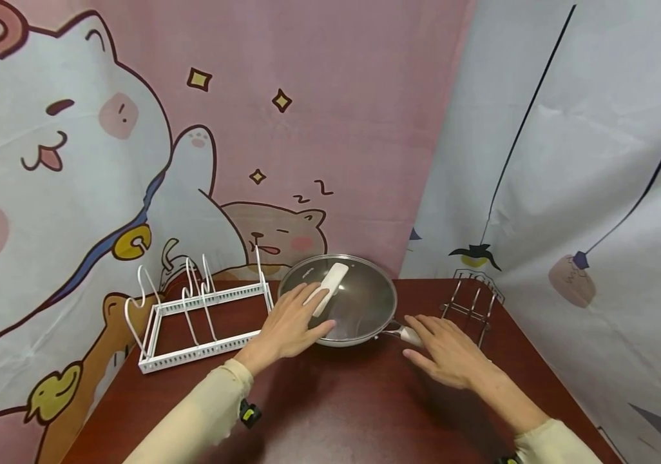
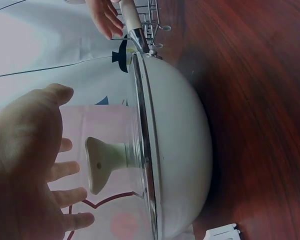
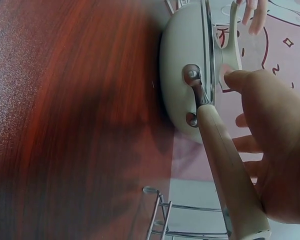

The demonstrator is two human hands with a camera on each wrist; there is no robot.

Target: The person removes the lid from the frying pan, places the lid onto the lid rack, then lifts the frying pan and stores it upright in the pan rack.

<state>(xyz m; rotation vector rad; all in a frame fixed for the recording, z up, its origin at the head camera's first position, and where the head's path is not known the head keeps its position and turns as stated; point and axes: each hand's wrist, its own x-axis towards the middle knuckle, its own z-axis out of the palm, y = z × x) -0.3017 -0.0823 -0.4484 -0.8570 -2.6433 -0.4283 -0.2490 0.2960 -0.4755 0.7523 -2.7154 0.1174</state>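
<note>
A cream wok (image 2: 185, 145) with a glass lid (image 1: 365, 293) sits on the table. The lid's upright white knob (image 1: 333, 280) flares at its top, and my left hand (image 1: 287, 325) hovers by it with fingers spread; the left wrist view shows a gap between them. My right hand (image 1: 452, 351) is over the wok's long cream handle (image 3: 227, 165), fingers extended and not wrapped round it. In the right wrist view the thumb points toward the wok; whether any finger touches the handle is hard to tell.
A white rack (image 1: 203, 351) with upright wire dividers stands left of the wok. To the right is a chrome wire rack (image 1: 469, 309). The dark red table (image 1: 354, 412) meets printed cloth walls (image 1: 365, 129) at the back and sides.
</note>
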